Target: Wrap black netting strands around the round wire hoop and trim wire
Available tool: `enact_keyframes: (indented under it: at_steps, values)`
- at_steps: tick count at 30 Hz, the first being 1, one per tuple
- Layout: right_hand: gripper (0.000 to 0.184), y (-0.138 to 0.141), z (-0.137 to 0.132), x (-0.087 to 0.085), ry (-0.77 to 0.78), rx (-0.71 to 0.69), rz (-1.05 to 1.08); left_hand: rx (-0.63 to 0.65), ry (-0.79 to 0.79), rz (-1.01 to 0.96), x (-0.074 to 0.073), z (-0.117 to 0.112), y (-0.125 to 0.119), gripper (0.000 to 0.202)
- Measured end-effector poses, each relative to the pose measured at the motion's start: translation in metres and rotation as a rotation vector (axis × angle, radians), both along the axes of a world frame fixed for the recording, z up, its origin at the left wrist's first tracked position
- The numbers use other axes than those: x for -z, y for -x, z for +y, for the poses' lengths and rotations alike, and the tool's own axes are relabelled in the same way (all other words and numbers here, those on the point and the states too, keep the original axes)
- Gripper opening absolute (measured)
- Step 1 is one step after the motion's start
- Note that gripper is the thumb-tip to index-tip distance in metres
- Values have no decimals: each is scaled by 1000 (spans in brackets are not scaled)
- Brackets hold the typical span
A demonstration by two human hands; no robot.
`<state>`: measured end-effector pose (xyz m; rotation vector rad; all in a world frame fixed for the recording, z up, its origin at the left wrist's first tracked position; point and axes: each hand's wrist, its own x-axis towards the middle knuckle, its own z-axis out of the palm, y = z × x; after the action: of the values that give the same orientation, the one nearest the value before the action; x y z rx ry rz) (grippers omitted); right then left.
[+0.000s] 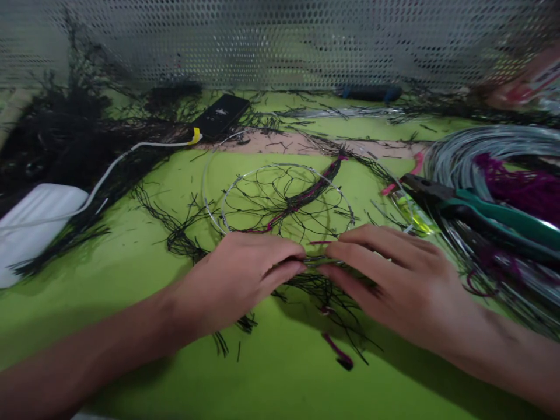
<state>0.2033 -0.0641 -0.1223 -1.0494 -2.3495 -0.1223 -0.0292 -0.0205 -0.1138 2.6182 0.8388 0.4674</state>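
You're pinching the near edge of the wire ring (286, 201) with both hands: your left hand (236, 280) is closing thumb and fingers narrowly on the rim, and your right hand (394, 280) is meeting it fingertip to fingertip on the same spot. The ring, strung with black netting (289, 198), is lying flat on the green table (131, 326) just beyond your knuckles. Green-handled pliers (481, 213) are sitting near your right hand; a phone (221, 114) is lying well behind.

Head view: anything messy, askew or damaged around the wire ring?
Yes. Loose black netting scraps litter the green table, and a magenta cord offcut lies near the hands. The netting on the wire ring looks uneven, bunched along one magenta strand. Both hands pinch its near rim.
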Motion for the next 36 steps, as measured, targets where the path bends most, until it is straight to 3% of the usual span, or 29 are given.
enact_keyframes:
  at_steps: [11, 18, 25, 31, 36]
  values:
    - [2, -2, 1, 1, 43, -42, 11, 76, -22, -92, 2, 5, 1, 16]
    - [7, -5, 2, 5, 70, -104, -22, 59, 221, -23, -5, 8, 0, 15]
    - [7, -7, 2, 7, 111, -122, -41, -10, 352, 36, -7, 5, -1, 21]
    - [13, -7, 7, 9, 203, -218, -51, 16, 201, 109, -13, -1, -2, 20]
    - [15, -5, 16, 5, 260, -174, -64, 17, 139, 151, -19, 4, -4, 20]
